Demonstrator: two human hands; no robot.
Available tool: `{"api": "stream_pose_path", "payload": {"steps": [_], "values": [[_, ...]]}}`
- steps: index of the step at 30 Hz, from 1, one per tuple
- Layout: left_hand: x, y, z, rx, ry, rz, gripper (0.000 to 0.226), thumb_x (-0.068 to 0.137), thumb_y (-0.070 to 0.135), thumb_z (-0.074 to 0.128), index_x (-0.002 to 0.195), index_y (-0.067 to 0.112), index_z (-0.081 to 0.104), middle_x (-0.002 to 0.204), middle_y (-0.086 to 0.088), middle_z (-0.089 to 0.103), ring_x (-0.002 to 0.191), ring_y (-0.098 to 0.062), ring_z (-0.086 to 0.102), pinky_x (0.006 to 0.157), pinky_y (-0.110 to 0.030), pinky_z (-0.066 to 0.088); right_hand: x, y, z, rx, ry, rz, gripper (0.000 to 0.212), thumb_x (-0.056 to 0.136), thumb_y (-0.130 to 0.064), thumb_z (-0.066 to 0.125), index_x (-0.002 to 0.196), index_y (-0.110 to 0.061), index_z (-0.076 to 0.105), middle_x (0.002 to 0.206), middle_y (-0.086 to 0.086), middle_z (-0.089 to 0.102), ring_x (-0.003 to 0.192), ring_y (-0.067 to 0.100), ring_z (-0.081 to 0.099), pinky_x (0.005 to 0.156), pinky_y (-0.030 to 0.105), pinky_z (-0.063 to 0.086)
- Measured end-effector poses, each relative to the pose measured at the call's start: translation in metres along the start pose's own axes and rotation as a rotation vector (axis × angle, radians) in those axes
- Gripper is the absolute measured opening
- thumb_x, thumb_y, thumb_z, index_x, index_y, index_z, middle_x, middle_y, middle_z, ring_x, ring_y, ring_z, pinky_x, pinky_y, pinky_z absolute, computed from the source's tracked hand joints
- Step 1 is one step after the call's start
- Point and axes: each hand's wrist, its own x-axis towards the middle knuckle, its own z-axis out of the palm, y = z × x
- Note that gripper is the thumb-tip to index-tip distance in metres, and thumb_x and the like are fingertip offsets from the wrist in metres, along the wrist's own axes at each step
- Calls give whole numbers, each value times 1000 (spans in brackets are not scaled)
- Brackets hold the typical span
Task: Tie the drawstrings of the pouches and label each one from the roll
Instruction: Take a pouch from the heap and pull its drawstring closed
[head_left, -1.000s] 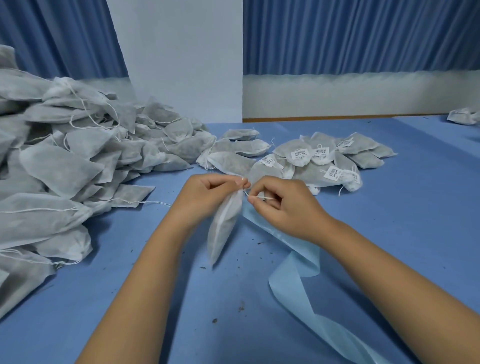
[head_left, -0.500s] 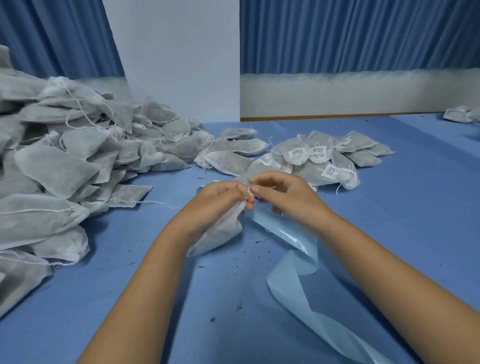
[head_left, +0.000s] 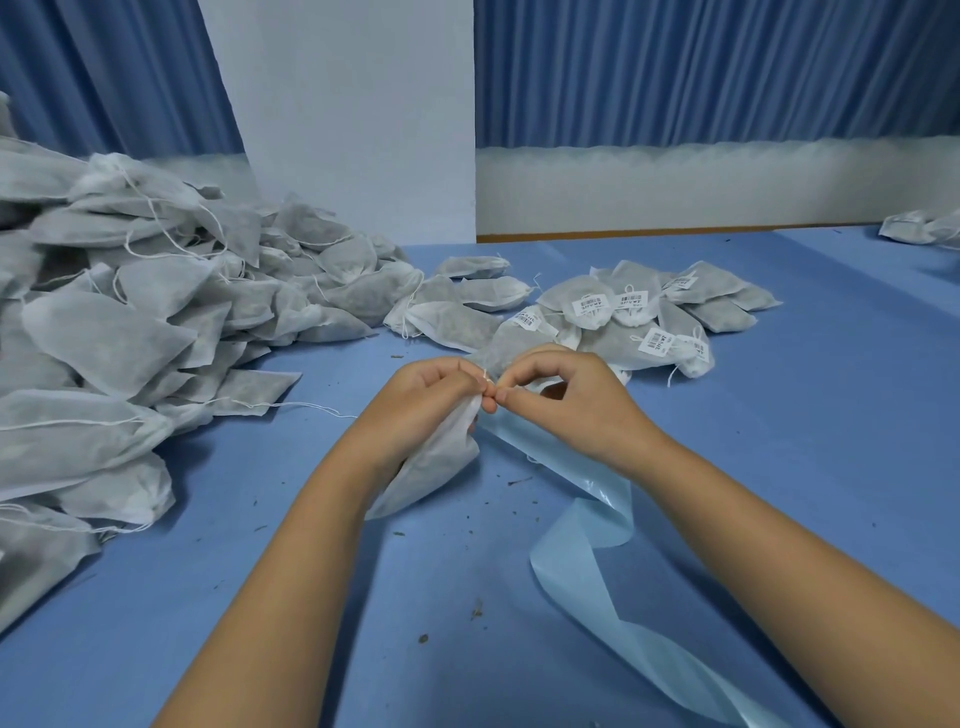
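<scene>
The task is in its early part, I judge. At 1 o'clock from the hands lies a small group of labelled pouches (head_left: 631, 312), each with a white barcode label. At 9 to 10 o'clock rises a much bigger heap of unlabelled pouches (head_left: 130, 322), many with loose strings hanging out, so most of the work is left. A few plain pouches (head_left: 470, 267) at 12 o'clock show no label; whether they are tied I cannot tell.

The pouch (head_left: 434, 467) in work is at the centre, just over the bench (head_left: 805, 441). The left hand (head_left: 431, 395) has its fingers curled around the gathered neck, and the body of the pouch hangs toward 7 o'clock. The right hand (head_left: 566, 400) pinches the drawstring (head_left: 485, 375) between thumb and forefinger, touching the left fingertips. The knot seems not finished, and no label is visible on this pouch.

A light-blue strip (head_left: 587, 566), probably the backing of the label roll, runs from under the right hand toward 5 o'clock and out of view. The roll itself I do not see.

There is open room at 6 o'clock between the forearms, and wide room toward 3 o'clock. At 9 o'clock the heap's edge comes near the left forearm, and its loose strings could catch. At 12 o'clock the bench ends against a white pillar (head_left: 353, 130).
</scene>
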Motion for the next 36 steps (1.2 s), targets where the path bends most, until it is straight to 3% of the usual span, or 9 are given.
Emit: {"api": "stream_pose_path", "payload": {"steps": [4, 8, 11, 13, 18, 23, 30, 33, 36], "values": [[-1, 0, 1, 39, -20, 6, 28, 91, 15, 58, 67, 25, 70, 74, 2, 70, 64, -10, 56, 63, -20, 47, 0, 1, 3, -42, -15, -15, 9, 84, -6, 68, 78, -11, 69, 94, 2, 63, 82, 7, 57, 64, 19, 43], [-1, -1, 3, 102, 22, 57, 24, 88, 18, 61, 69, 30, 69, 79, 9, 72, 73, 0, 63, 70, -13, 46, -1, 2, 4, -110, -28, -104, 11, 83, -4, 62, 77, -13, 60, 95, 7, 59, 84, 5, 57, 73, 22, 46], [1, -3, 3, 150, 59, 80, 20, 85, 20, 68, 68, 31, 71, 100, 11, 72, 95, 2, 66, 81, -12, 45, -1, 5, 2, -226, -16, -186, 16, 82, -2, 61, 77, -16, 55, 93, 8, 57, 91, 20, 53, 81, 36, 47], [3, -5, 2, 158, 100, 84, 27, 85, 16, 69, 64, 32, 73, 111, 16, 67, 99, 10, 62, 84, -13, 41, -1, 6, 2, -233, -11, -199, 16, 81, -2, 61, 76, -16, 55, 91, 6, 56, 88, 19, 52, 81, 38, 46], [5, -5, 1, 132, 124, 76, 32, 85, 13, 68, 61, 32, 74, 111, 16, 68, 96, 13, 62, 83, -13, 40, -3, 2, 3, -51, 60, -164, 23, 77, -5, 70, 75, -20, 52, 79, -7, 60, 76, 15, 56, 66, 37, 47], [5, -5, 2, 153, 126, 62, 33, 87, 12, 66, 60, 30, 74, 113, 14, 67, 92, 14, 62, 75, -3, 41, -2, 1, 2, 67, 35, -166, 32, 79, -6, 74, 76, -21, 45, 77, -4, 67, 69, 13, 56, 58, 38, 42], [8, -8, 1, 343, 138, 96, 12, 85, 13, 67, 77, 10, 76, 107, 10, 63, 82, 7, 58, 69, 0, 39, 0, 8, 1, -358, 34, -330, 13, 85, -6, 66, 91, -17, 71, 79, -13, 57, 73, 1, 51, 69, 9, 36], [6, -7, 0, 381, 146, 120, 12, 85, 11, 68, 78, 9, 77, 104, 10, 61, 77, 3, 57, 67, -2, 40, -1, 8, 1, -433, -26, -328, 9, 90, -10, 63, 90, -16, 70, 83, -9, 56, 76, -2, 49, 69, 6, 33], [5, -6, -1, 421, 184, 147, 12, 83, 11, 70, 72, 15, 75, 101, 11, 60, 57, 4, 49, 60, -4, 37, -1, 4, 1, -341, -104, -178, 12, 93, -14, 60, 85, -21, 64, 81, -11, 57, 73, 0, 50, 67, 11, 35]]}}
